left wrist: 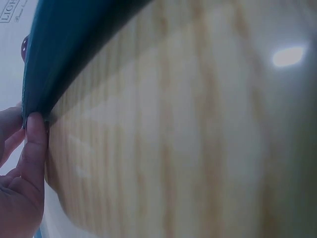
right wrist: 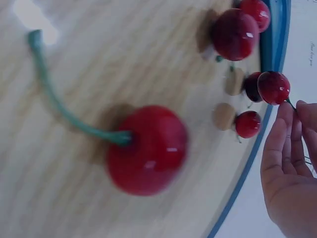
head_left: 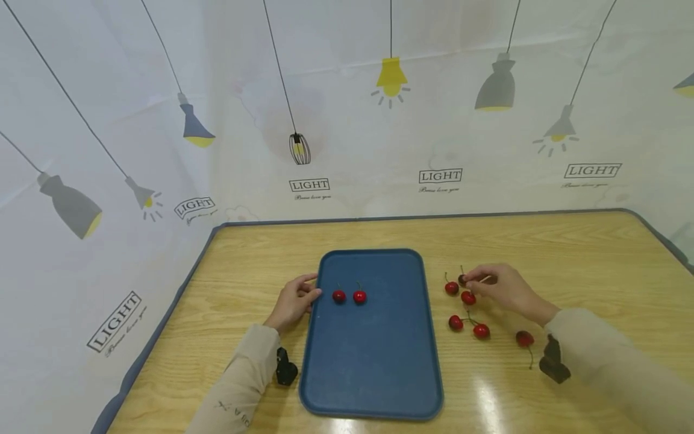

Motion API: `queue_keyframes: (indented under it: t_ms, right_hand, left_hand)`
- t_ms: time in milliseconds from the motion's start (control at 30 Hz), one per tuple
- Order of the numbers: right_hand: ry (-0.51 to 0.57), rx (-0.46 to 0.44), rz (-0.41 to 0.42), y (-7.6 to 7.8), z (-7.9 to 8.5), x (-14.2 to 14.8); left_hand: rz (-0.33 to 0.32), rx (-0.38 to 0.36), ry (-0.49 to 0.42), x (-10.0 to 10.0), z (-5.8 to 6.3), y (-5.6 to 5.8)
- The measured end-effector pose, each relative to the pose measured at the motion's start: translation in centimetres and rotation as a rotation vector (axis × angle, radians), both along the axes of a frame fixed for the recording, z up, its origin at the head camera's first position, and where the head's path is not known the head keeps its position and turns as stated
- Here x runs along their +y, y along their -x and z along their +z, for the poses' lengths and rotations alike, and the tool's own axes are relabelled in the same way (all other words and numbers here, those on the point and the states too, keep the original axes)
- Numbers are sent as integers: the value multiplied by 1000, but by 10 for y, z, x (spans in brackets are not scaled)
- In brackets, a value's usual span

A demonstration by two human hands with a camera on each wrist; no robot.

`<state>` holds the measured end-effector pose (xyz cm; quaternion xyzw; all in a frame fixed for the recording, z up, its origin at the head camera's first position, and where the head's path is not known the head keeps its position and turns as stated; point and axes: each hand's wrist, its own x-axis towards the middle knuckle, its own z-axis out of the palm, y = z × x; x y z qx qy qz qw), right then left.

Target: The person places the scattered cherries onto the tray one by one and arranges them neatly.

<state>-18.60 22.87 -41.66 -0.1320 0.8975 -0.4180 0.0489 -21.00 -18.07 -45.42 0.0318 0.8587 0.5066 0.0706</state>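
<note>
A blue tray (head_left: 374,361) lies on the table with two red cherries, one cherry (head_left: 338,296) left of the other cherry (head_left: 359,296). At the tray's left edge my left hand (head_left: 293,301) pinches the rim; in the left wrist view, fingers (left wrist: 34,134) show on both sides of the tray wall (left wrist: 64,49). My right hand (head_left: 504,289), right of the tray, pinches the green stem of a red cherry (right wrist: 273,88) between thumb and fingertips. Close by are a dark cherry (head_left: 462,279) and a red cherry (head_left: 451,288).
Two cherries with touching stems, a left one (head_left: 455,323) and a right one (head_left: 481,331), lie nearer the front. Another cherry (head_left: 524,339) rests beside the right wrist. Behind the wooden table (head_left: 260,253) hangs a white curtain (head_left: 347,120) printed with lamps.
</note>
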Motion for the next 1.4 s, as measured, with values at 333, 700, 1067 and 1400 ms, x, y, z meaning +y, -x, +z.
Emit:
queue_keyframes:
  t_ms: [333,700,1067,1400]
  right_hand:
    - [-2,55,15,18,22,-22]
    - [15,95,136,30,25,-68]
    - [85,21,200,39,8,-111]
    - [99,-100,199,44,-2,-134]
  left_hand:
    - [-8,-5,-6,0,2,-1]
    - [3,-6,-3,1,1,1]
    - [-1,-1,1,0,-1,1]
    - [7,-2,-5,0,-3,2]
